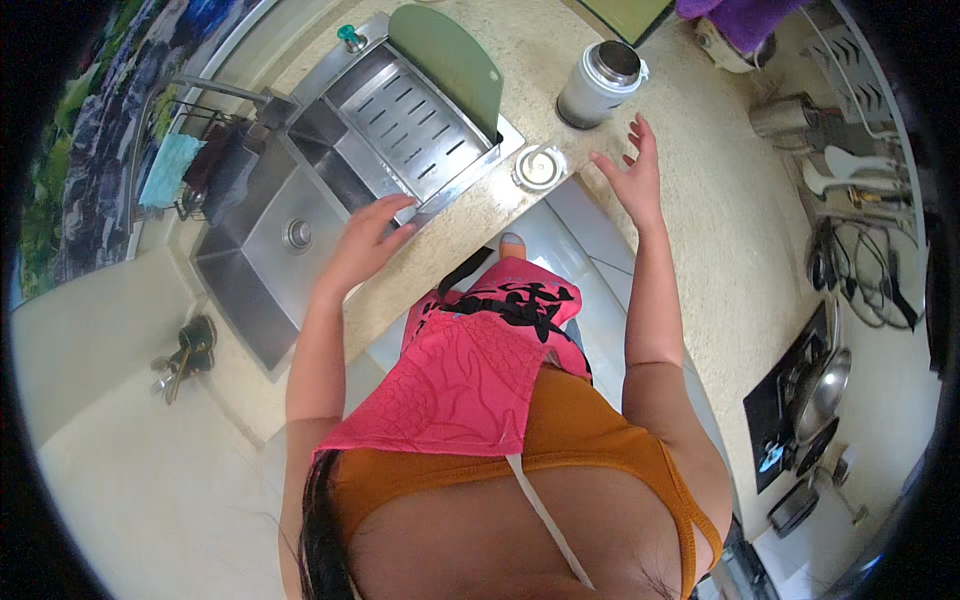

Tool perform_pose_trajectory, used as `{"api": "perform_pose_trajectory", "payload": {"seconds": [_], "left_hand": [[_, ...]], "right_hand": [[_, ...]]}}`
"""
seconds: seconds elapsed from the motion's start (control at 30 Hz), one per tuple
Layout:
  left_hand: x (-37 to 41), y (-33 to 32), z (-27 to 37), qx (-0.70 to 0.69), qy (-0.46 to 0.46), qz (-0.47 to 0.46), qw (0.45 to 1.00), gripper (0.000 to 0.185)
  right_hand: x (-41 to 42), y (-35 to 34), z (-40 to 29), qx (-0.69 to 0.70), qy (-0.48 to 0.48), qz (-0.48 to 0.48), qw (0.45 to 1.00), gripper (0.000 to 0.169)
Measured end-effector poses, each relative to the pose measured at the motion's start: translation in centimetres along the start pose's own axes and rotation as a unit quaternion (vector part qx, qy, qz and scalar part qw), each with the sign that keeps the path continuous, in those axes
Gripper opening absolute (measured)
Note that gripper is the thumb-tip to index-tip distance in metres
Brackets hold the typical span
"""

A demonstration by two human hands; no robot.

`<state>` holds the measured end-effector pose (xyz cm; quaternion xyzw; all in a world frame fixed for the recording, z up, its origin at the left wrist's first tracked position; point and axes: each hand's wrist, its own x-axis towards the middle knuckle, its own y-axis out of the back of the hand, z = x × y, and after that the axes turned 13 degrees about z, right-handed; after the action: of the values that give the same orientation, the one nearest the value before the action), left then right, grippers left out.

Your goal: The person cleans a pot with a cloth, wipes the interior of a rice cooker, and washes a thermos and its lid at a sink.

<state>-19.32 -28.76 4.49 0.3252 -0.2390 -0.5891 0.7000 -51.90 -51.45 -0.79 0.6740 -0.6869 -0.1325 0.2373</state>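
Note:
My left hand (367, 240) hovers over the front edge of the stainless-steel sink (259, 262), its fingers apart and nothing in them. Whether a fingertip touches the rim I cannot tell. My right hand (634, 176) is raised above the stone counter (720, 195), fingers spread and bare. Just beyond it stands a white vacuum flask (592, 86) with a dark base and an uncovered steel mouth. A round white lid (540, 166) with a loop or spout lies on the counter by the sink corner, between my two hands.
A slotted steel drain tray (420, 124) spans part of the sink, beside an upright green cutting board (454, 67). The faucet (274, 109) and a wire rack with cloths (172, 169) are at the left. Pans (821, 397) sit on a black cooktop (765, 442) at right.

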Motion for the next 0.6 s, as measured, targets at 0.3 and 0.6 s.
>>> {"api": "perform_pose_trajectory", "payload": {"seconds": [0.3,0.6], "left_hand": [[8.1,-11.9,5.8,-0.084,0.032,0.045,0.995,0.089],[11.5,-16.3,7.2,-0.046,0.032,0.08,0.995,0.078]], "right_hand": [[6.3,-3.4,0.3,0.168,0.049,0.013,0.985,0.13],[7.0,-5.0,0.6,0.159,0.053,0.017,0.986,0.105]]}}
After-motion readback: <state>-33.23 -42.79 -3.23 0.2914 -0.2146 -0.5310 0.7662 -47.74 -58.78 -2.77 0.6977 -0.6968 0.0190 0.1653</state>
